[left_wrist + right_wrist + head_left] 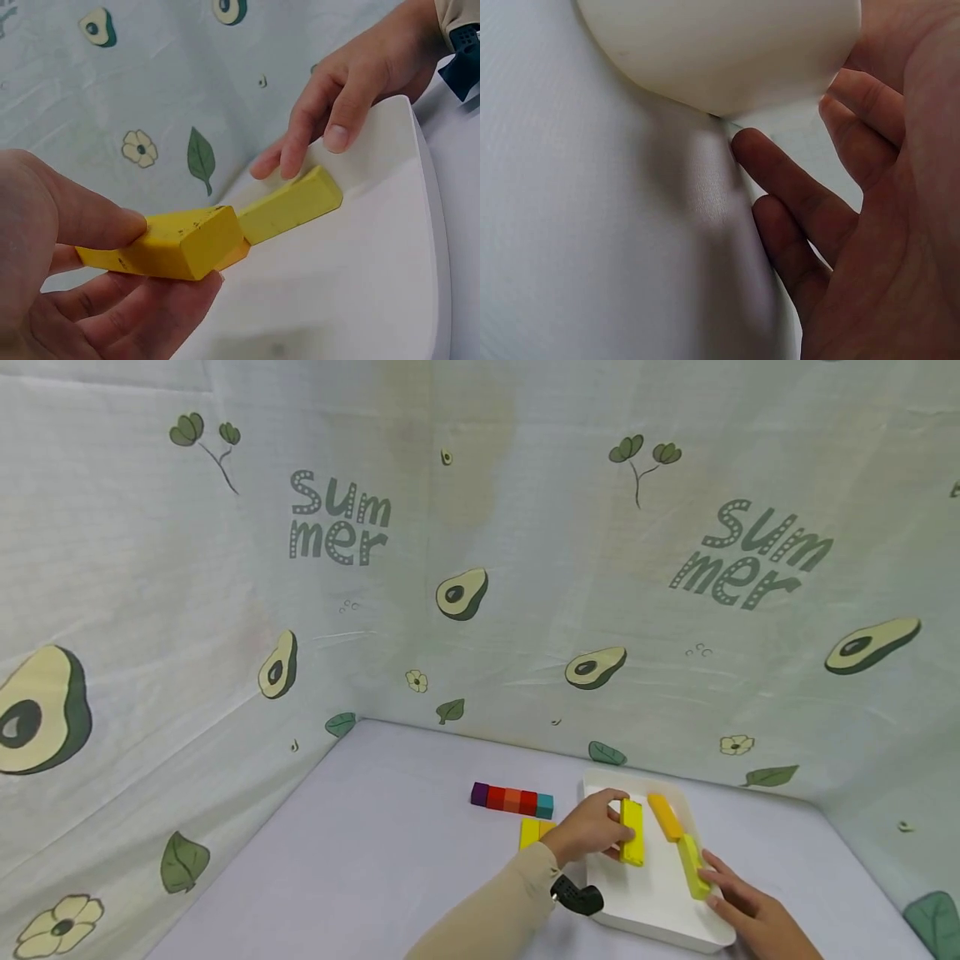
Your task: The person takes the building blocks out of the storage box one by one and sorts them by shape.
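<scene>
Yellow block up in your left hand, two more lined along the tray wall

And there it is, the yellow block (632, 832) held above the white tray (658, 933), and your left hand (588, 827) has it pinched, thumb on one long side, fingers on the opposite one. Across the way, your right hand (750, 906) reaches over the tray's right wall, fingers loosely extended, tips at the lime block (693, 867); whether they press on it, you can't tell from here. That block lies along the wall with the orange block (664, 817) at its far end.

Now, the feel of this one: it looks light and stiff, probably painted wood, so a modest squeeze should do. Those flat, smooth faces could slide a little if your fingers sit unevenly; take it by the two long sides, near the middle, to keep it from tipping. Dark specks dot its faces, perhaps worn paint, yet nothing about it seems fragile.

Left of the tray, on the worktop (360, 843), a row of coloured cubes (512, 800) sits just beyond your left wrist.
</scene>
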Available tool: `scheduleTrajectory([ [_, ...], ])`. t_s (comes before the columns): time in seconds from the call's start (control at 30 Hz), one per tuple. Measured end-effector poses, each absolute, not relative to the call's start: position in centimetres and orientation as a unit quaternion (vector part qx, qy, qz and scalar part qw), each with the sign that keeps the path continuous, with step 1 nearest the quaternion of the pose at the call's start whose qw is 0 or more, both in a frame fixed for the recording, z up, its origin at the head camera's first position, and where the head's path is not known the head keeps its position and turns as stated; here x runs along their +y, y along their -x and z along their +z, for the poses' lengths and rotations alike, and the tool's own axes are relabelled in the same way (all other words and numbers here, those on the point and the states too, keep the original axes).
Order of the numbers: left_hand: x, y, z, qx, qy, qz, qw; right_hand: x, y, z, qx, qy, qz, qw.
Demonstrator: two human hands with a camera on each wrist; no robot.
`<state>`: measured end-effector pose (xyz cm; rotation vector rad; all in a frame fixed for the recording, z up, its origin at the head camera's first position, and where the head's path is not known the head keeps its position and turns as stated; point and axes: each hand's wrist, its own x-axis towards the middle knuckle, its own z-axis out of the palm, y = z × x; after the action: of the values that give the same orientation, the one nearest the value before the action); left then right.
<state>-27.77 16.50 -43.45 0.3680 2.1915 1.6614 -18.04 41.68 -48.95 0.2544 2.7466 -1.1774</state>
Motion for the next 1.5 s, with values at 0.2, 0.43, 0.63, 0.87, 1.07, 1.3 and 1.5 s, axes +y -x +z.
scheduleTrajectory([
  [0.2, 15.8, 27.7, -43.3, 0.777, -0.134, 0.592, 0.167, 41.7, 18.2, -48.8, 0.912, -0.090, -0.394, 0.073],
  [0.43, 14.8, 27.4, -43.3, 0.763, -0.147, 0.604, 0.177, 41.8, 18.3, -49.0, 0.904, -0.098, -0.408, 0.079],
  [0.63, 13.5, 27.2, -43.5, 0.747, -0.152, 0.618, 0.192, 42.0, 18.3, -49.3, 0.908, -0.092, -0.402, 0.078],
  [0.87, 12.5, 27.0, -44.1, 0.737, -0.144, 0.632, 0.189, 42.0, 18.1, -49.1, 0.917, -0.081, -0.385, 0.069],
  [1.07, 11.6, 27.0, -44.7, 0.724, -0.146, 0.649, 0.183, 41.9, 17.9, -49.1, 0.917, -0.078, -0.387, 0.065],
  [1.3, 10.5, 26.9, -44.8, 0.727, -0.146, 0.648, 0.175, 42.0, 18.0, -49.1, 0.921, -0.072, -0.378, 0.069],
  [1.5, 9.1, 27.2, -45.1, 0.728, -0.155, 0.646, 0.172, 42.0, 18.0, -49.1, 0.920, -0.069, -0.379, 0.068],
])
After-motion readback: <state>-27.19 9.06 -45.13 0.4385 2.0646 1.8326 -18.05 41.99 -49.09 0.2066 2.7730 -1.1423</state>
